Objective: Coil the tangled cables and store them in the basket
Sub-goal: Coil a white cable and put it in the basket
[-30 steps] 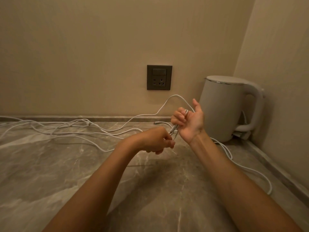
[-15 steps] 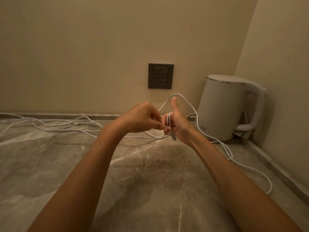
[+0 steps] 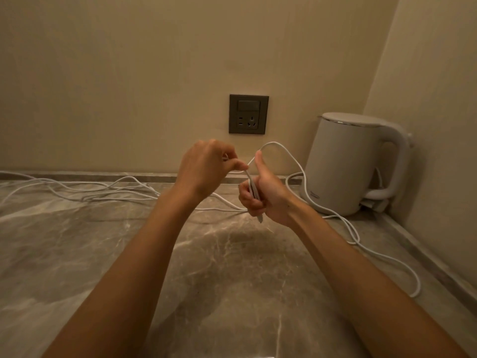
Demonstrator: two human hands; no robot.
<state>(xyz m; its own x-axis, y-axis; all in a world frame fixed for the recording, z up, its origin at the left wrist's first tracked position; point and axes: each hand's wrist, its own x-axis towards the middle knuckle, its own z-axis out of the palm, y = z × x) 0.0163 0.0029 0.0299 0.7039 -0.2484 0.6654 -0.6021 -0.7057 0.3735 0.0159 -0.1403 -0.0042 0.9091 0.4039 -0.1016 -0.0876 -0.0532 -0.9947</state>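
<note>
1. Head view: your right hand (image 3: 267, 196), thumb raised, is clenched round a few turns of white cable (image 3: 285, 149). A connector end (image 3: 260, 218) pokes out below the fist.
2. Your left hand (image 3: 206, 169) is just beside the right one. It pinches a strand of that cable between thumb and forefinger, with the other fingers curled in. Both hands are held above the grey marbled tabletop (image 3: 232, 280).
3. From beside the raised thumb the cable arcs up and over, then drops in front of the white electric kettle (image 3: 343, 164). It trails along the tabletop's right side to a bend near your right forearm.
4. A tangle of white strands (image 3: 103, 191) lies on the tabletop to the left, near the foot of the back wall, and runs out of frame at the left edge. Whether it is one cable or several cannot be told.
5. The kettle stands in the back right corner, its handle toward the side wall. A dark wall socket (image 3: 248, 114) with a switch sits in the beige wall above your hands.
</note>
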